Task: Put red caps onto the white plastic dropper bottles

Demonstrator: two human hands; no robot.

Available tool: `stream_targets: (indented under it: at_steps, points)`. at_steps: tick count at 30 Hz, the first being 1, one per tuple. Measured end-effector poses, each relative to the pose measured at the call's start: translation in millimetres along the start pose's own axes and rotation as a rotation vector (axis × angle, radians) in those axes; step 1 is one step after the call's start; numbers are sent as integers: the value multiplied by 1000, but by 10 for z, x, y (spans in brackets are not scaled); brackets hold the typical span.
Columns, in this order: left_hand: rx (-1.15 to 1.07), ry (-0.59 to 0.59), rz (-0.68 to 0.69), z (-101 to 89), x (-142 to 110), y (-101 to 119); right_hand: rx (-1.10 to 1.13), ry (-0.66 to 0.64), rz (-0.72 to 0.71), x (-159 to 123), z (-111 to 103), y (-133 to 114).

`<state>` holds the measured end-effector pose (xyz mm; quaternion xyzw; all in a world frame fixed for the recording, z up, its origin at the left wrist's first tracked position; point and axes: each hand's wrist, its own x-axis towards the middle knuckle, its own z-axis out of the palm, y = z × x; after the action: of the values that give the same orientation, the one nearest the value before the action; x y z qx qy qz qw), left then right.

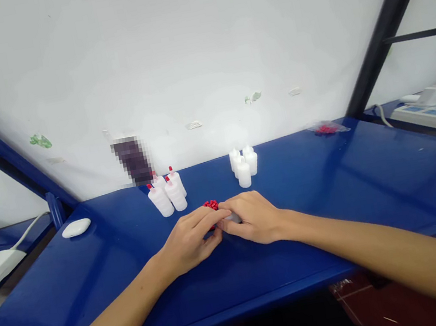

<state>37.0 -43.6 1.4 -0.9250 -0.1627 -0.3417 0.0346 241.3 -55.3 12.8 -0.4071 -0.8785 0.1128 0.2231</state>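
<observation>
Our fingers meet over the near-middle part of the blue table (309, 251). The right hand (255, 217) curls round what looks like a white bottle (234, 217), of which only a pale strip shows between thumb and forefinger. The left hand (192, 240) reaches in from the left, its fingers bent and narrow, tips at the right hand's fingertips; we cannot tell whether they grip the bottle too or hold something small beneath.

The bottle lies inside the right hand's curl, directly to the right of our left fingertips, so the right hand is the nearer. Its long axis seems to run roughly left to right, though our fingers hide too much to be sure.

Red caps (211, 205) show just beyond the left fingers, the closest things to our grasp, with more red glimpsed under that hand. Farther off to the left stand four capped bottles (175, 196), red-tipped and close together. Far and to the right is a cluster of uncapped bottles (244, 174), upright, no red visible on them. Both groups stand beyond our hands, against reaching straight ahead on either side. A clear bag (327, 128) of red pieces lies by the wall at far right; a white case (76, 228) rests at left.
</observation>
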Motion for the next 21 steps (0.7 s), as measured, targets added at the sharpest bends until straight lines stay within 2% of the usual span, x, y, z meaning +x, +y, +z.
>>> stream_targets:
  at_steps: [8,11,15,18,21]
  points:
    - [41,-164,-36,-32,38,17,1,14,59,-3,42,-42]
    - [72,-214,-2,-22,35,12,2,22,39,-8,56,-48]
    - [90,-210,0,-23,30,-4,82,47,-45,-6,73,8]
    - [96,-198,-10,-99,42,-35,180,54,-104,-9,64,72]
    - [125,-252,-58,-262,63,-105,236,58,-79,-7,44,123]
